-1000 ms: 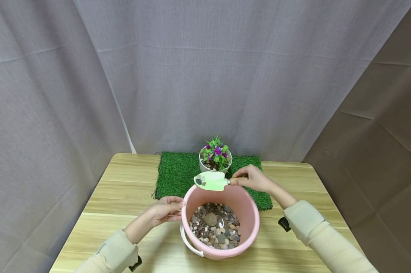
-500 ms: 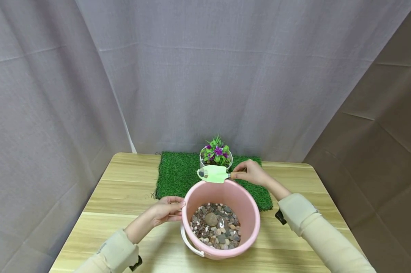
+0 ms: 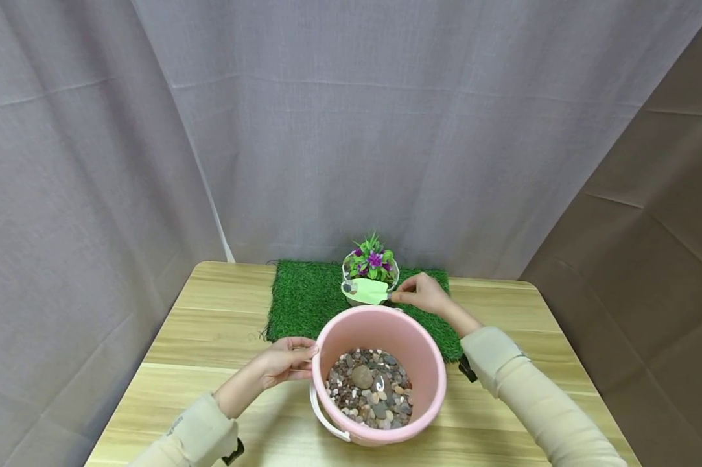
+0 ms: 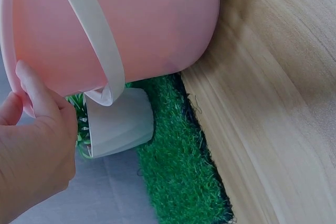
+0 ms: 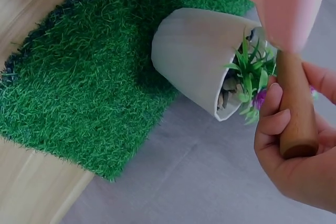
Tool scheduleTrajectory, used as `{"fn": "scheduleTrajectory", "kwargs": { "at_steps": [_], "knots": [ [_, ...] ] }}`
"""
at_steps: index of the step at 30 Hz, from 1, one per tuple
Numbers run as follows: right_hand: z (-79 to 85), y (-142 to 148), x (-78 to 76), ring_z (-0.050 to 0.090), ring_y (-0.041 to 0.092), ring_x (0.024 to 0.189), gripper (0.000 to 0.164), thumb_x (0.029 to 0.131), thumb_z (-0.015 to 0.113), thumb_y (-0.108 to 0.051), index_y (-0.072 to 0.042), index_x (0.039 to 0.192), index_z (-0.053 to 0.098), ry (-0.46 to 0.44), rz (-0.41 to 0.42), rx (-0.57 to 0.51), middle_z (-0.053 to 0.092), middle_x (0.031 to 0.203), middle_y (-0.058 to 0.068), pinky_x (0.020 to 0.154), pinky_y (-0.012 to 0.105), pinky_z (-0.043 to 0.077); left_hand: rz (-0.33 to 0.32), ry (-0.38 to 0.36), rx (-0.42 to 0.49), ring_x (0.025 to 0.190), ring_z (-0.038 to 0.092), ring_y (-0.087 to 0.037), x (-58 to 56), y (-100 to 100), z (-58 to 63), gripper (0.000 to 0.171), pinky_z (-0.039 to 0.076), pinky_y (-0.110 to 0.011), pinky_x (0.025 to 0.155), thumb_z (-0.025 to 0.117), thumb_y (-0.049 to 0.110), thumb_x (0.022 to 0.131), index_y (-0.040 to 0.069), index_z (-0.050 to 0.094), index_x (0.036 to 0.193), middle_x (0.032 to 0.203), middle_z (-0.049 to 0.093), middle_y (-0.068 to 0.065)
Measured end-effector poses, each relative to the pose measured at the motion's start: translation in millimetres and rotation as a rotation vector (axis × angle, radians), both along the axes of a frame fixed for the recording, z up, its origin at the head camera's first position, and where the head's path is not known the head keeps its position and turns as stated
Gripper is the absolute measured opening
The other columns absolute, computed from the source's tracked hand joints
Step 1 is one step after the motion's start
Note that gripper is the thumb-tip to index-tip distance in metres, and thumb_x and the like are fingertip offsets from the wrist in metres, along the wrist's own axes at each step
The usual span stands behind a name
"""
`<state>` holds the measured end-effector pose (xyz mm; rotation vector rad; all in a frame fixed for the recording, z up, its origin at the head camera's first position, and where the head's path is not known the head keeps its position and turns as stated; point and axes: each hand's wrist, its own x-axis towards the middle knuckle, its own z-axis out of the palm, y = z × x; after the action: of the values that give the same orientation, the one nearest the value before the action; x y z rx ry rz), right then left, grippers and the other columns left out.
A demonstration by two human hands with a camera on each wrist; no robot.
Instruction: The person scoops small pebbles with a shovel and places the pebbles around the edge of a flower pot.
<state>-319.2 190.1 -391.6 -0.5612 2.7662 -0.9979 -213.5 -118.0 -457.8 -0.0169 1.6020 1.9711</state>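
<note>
My right hand point(image 3: 425, 293) grips the wooden handle point(image 5: 298, 111) of a garden trowel point(image 3: 369, 292). Its pale green blade points left, carrying a few small stones point(image 3: 349, 287) near the tip. In the head view the blade overlaps the front rim of a white flower pot point(image 5: 194, 51) with green leaves and purple flowers point(image 3: 375, 259). My left hand point(image 3: 289, 359) pinches the rim of a pink bucket point(image 3: 380, 316), thumb and fingers on either side, as the left wrist view point(image 4: 44, 124) also shows. Inside the bucket lie many pebbles point(image 3: 380, 410) and a larger round stone point(image 3: 362, 376).
The pot stands on a green artificial grass mat point(image 3: 304, 298) at the back of the wooden table point(image 3: 210, 331). A white bucket handle point(image 3: 329, 421) hangs at the bucket's left. Grey curtains point(image 3: 351, 130) rise behind the table, with a brown one point(image 3: 648, 227) at right.
My right hand has carried the trowel away from me, from over the bucket's far rim to the flower pot. My left hand stays on the bucket rim.
</note>
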Motion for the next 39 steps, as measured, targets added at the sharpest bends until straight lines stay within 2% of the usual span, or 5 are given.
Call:
{"fn": "scheduleTrajectory", "kwargs": {
  "at_steps": [12, 16, 19, 24, 39],
  "knots": [
    [-9.9, -14, -6.4, 0.038, 0.007, 0.047, 0.025, 0.085, 0.068, -0.023, 0.000, 0.076, 0.072, -0.022, -0.154, 0.060, 0.061, 0.058, 0.000, 0.043, 0.018, 0.034, -0.007, 0.002, 0.011, 0.067, 0.064, -0.006, 0.4, -1, -1.8, 0.027, 0.063, -0.021, 0.072, 0.055, 0.006, 0.093, -0.007, 0.050, 0.116, 0.075, 0.064, 0.001],
    [-6.2, -22, -10.4, 0.035, 0.007, 0.042, 0.032, 0.084, 0.068, -0.023, -0.005, 0.058, 0.062, -0.040, -0.182, 0.071, 0.050, 0.047, -0.004, 0.041, 0.018, 0.028, -0.009, 0.003, 0.015, 0.067, 0.064, -0.006, 0.9, -1, -2.2, 0.026, 0.063, -0.021, 0.072, 0.054, 0.006, 0.093, -0.007, 0.050, 0.116, 0.075, 0.064, 0.001],
    [-2.1, -28, -13.6, 0.039, 0.008, 0.041, 0.037, 0.084, 0.069, -0.023, -0.010, 0.051, 0.059, -0.046, -0.210, 0.085, 0.041, 0.041, -0.008, 0.040, 0.017, 0.030, -0.010, 0.006, 0.017, 0.067, 0.064, -0.006, 1.3, -1, -2.4, 0.027, 0.063, -0.021, 0.072, 0.055, 0.006, 0.093, -0.007, 0.051, 0.116, 0.075, 0.065, 0.001],
    [3.9, -33, -17.3, 0.046, 0.009, 0.041, 0.040, 0.083, 0.070, -0.025, -0.011, 0.048, 0.058, -0.048, -0.229, 0.130, 0.048, 0.042, -0.003, 0.039, 0.017, 0.034, -0.006, 0.007, 0.021, 0.066, 0.064, -0.006, 1.4, -1, -2.9, 0.025, 0.063, -0.021, 0.072, 0.055, 0.006, 0.093, -0.006, 0.052, 0.114, 0.074, 0.065, 0.001],
    [21.1, -23, -7.2, 0.045, 0.006, 0.041, 0.038, 0.085, 0.067, -0.019, -0.012, 0.050, 0.055, -0.088, -0.091, 0.056, 0.047, 0.045, -0.008, 0.042, 0.017, 0.041, -0.013, 0.006, 0.025, 0.067, 0.065, -0.006, 1.0, 0, -0.2, 0.022, 0.063, -0.022, 0.073, 0.056, 0.006, 0.093, -0.004, 0.053, 0.112, 0.074, 0.065, 0.001]
  ]
}}
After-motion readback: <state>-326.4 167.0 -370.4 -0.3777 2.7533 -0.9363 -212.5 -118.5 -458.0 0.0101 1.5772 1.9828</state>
